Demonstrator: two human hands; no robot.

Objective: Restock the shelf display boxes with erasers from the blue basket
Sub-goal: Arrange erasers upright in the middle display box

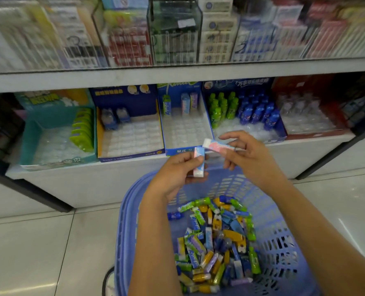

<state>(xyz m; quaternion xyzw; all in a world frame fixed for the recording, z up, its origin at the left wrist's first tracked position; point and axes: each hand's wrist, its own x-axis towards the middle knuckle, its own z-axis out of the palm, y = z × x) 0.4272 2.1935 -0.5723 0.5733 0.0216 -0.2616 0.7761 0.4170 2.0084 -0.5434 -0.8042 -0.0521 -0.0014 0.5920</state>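
White shelf [284,146] runs across the view, carrying a row of open display boxes [132,142], most only partly filled. Below it, on the tiled floor [38,242], stands the blue basket [121,221] with a heap of mixed wrapped erasers [215,238] in its bottom. Above the basket's far rim the left hand [177,169] grips a pink-and-blue eraser [198,163] upright between thumb and fingers. The right hand [247,154] pinches a matching eraser [218,144] nearly level, before the middle blue box [183,135].

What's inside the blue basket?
A loose pile of wrapped erasers, green, yellow, blue and purple. The arms cover part of the basket, and the pile hides whatever lies beneath.
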